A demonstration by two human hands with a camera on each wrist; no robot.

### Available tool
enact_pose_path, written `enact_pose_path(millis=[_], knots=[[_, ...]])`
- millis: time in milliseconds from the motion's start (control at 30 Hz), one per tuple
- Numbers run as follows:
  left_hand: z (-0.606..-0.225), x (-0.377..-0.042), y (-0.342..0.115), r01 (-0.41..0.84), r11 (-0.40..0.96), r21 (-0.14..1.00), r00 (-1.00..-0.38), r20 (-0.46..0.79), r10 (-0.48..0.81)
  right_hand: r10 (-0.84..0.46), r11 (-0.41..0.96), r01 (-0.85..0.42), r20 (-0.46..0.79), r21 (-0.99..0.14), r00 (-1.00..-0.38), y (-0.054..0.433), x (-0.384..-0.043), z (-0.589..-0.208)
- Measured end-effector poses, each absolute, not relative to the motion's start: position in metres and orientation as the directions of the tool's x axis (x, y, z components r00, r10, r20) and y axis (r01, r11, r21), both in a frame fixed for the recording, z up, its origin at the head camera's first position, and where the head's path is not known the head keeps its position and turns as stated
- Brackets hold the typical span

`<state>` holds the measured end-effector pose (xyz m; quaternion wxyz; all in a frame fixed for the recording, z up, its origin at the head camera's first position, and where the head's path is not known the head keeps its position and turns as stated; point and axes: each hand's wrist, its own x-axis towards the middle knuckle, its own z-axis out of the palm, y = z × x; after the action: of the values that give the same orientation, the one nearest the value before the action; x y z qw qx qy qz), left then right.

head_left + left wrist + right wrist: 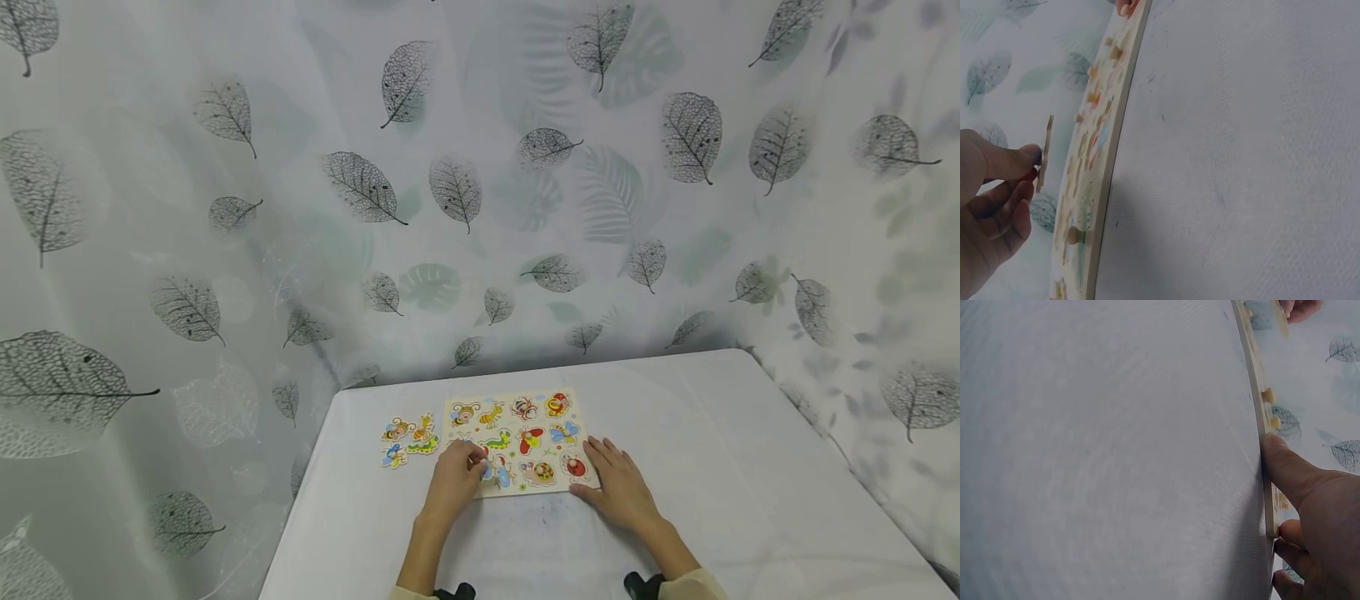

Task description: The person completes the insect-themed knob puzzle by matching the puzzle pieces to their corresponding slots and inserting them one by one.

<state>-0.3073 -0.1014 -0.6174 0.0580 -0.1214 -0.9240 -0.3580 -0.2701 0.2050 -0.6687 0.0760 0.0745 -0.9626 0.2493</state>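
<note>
Piece (1046, 153) pinched in left hand's (456, 469) fingers, apart from board (1105, 181) beneath, roughly parallel; left hand nearer. Board's long axis runs left-right on bench (720, 467); right hand (621, 490), fingers extended, touches right near corner.

Shows a pale grey-white, sheet-like curtain (487, 92) behind a broad white tabletop (750, 467) with rounded far corners, and continuing along its left and right sides. Carries across that curtain dark, lacy skeleton-leaf prints (692, 137) at varied angles, among fainter grey-green fern fronds (611, 196). Reveals on the tabletop, close up, a fine woven-looking texture and a few small dark marks (1162, 117).
</note>
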Motion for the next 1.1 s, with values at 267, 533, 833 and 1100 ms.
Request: enact_pose_path(millis=[267,533,833,1100], knots=[[-0.626,-0.307,-0.091,0.253,0.718,0.649,-0.968,0.170,0.187,-0.105,0.862,-0.188,0.196,-0.471,-0.975,0.206,-0.270,-0.668],[-0.635,-0.309,-0.084,0.277,0.750,0.601,-0.961,0.175,0.214,-0.112,0.859,-0.190,0.188,-0.475,-0.976,0.207,-0.270,-0.667],[-0.642,-0.310,-0.080,0.259,0.770,0.583,-0.966,0.156,0.207,-0.110,0.857,-0.183,0.177,-0.482,-0.978,0.206,-0.270,-0.666],[-0.646,-0.313,-0.077,0.282,0.772,0.569,-0.959,0.163,0.230,-0.108,0.849,-0.199,0.208,-0.490,-0.972,0.206,-0.269,-0.668]])
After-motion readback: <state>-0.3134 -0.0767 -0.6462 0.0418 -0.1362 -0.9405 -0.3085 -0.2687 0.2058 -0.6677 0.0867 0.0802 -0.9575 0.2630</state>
